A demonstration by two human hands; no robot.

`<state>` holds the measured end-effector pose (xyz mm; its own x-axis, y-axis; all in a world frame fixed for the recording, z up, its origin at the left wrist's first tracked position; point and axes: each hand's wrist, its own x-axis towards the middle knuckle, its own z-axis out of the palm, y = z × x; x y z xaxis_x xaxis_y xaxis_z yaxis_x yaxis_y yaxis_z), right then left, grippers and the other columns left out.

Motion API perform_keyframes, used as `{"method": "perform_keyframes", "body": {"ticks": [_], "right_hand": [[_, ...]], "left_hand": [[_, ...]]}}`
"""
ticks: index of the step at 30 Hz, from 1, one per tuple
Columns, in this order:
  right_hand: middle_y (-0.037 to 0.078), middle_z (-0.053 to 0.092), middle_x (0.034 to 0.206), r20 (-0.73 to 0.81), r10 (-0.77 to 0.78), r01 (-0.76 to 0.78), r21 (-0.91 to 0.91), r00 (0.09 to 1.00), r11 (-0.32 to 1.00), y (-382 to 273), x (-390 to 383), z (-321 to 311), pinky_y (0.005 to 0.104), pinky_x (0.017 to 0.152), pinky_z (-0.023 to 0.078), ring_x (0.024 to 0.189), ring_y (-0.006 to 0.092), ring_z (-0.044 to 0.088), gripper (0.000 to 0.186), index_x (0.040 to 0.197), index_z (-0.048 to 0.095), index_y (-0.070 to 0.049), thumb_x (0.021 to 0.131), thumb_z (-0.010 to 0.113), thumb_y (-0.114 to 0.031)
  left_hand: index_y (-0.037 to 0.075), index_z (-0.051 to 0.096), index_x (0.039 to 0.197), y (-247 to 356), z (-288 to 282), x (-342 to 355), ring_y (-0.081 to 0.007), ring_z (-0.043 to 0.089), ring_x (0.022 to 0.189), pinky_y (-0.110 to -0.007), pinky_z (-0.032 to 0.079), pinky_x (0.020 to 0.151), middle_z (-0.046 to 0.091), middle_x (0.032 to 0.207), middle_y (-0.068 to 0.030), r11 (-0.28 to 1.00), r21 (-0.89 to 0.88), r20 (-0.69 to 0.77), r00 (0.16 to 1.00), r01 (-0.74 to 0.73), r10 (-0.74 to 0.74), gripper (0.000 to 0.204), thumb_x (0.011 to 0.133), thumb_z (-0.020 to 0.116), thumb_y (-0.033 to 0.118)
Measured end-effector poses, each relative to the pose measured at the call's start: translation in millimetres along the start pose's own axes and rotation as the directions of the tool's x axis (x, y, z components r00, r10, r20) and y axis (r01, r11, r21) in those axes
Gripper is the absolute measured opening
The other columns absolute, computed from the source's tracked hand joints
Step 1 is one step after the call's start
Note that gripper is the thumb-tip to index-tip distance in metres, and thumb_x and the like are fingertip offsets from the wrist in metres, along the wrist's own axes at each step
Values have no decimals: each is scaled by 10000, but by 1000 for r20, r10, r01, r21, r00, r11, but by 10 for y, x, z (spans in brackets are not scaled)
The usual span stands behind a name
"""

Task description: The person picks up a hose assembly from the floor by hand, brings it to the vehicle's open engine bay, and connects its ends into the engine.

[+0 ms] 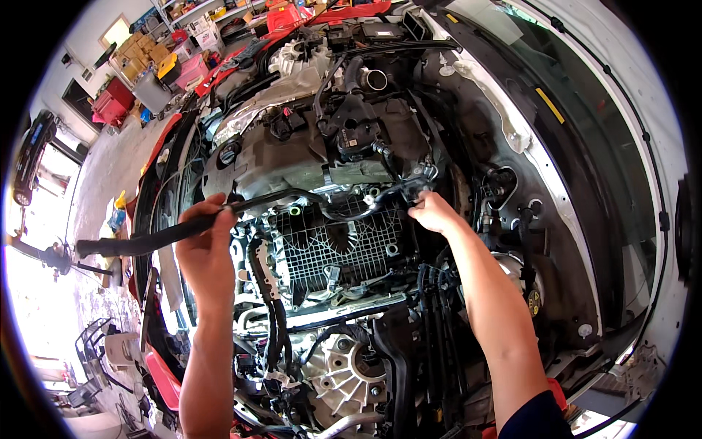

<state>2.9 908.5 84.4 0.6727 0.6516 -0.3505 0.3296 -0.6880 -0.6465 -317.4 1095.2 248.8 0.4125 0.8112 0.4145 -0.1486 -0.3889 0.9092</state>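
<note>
A long black hose stretches across the engine bay between my two hands. Its thicker, sleeved end sticks out to the left past my left hand, whose fingers are wrapped round it. From there it bends over the ribbed black plastic manifold toward the right. My right hand is closed at the hose's other end, beside a dark connector-like part; the fingertips are partly hidden. Just beyond the hose lies the dark engine cover.
A pale metal housing and a bundle of black cables sit close to me. On the right are the white body edge and windshield. Red covers lie at the far side. A red tool chest stands on the left floor.
</note>
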Motion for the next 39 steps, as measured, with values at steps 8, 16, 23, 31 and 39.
{"method": "perform_keyframes", "body": {"ticks": [8,16,23,31,39], "right_hand": [[218,425,1348,165,276,-320,404,947,857,19,-18,285,406,993,367,1225,341,431,634,1343,330,66,807,617,-113],[28,541,911,259,350,-436,507,900,744,126,-38,245,366,816,445,879,168,518,160,959,565,-74,818,501,-31],[-5,497,762,276,347,-444,535,896,719,177,-18,217,341,711,452,745,155,488,111,777,539,-98,766,532,12],[-14,467,764,315,314,-433,455,896,778,214,85,246,346,710,476,728,141,494,116,771,525,-120,789,575,-18],[99,596,961,273,324,-416,428,906,802,145,28,252,367,759,481,874,217,554,247,1023,597,16,786,566,-42]], "left_hand": [[3,508,1010,21,-110,84,-151,572,962,-262,499,831,570,1118,-164,994,103,20,999,-30,28,144,883,575,9],[-3,545,946,102,267,224,-135,561,937,-243,475,784,570,1097,-108,973,130,172,971,-190,167,133,831,584,-57],[-30,593,954,109,710,366,-141,643,764,-259,532,721,636,823,-93,852,396,347,915,-343,206,163,797,639,-22],[44,611,945,240,1218,478,-347,602,742,-404,477,644,597,893,-127,806,397,463,854,-440,238,184,766,656,44],[34,611,800,125,1161,258,-255,629,750,-326,508,650,614,865,-101,705,342,510,753,-621,416,111,724,689,11]]}}
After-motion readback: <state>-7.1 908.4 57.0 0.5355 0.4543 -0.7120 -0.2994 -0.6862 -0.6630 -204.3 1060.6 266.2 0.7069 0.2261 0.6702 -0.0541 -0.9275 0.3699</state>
